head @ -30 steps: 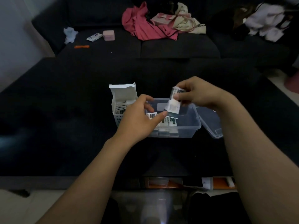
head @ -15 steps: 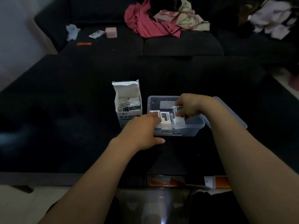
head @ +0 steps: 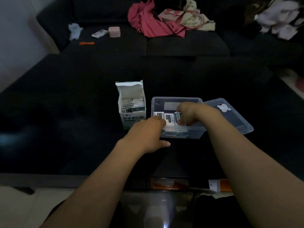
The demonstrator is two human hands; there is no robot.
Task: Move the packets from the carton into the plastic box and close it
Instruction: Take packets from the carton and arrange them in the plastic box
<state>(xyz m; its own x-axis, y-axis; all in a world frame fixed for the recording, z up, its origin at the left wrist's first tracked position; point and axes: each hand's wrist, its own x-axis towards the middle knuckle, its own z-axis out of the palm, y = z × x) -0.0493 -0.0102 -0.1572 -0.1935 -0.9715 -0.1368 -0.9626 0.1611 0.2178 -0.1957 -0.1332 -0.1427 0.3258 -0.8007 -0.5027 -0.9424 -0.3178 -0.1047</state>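
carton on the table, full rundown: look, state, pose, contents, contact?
The carton is a small white cardboard box with green-and-dark print and Chinese characters on its front. It stands upright on the dark table, top flap open and raised at the back. Packets still fill it loosely, leaning on edge. It sits just left of the clear plastic box, with a narrow gap between them. Neither hand touches it.

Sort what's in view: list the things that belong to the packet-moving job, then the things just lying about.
Job: carton, packets, plastic box, lid, left hand, right hand.

Lying about: pink cloth, pink block, orange stick, white wrapper.
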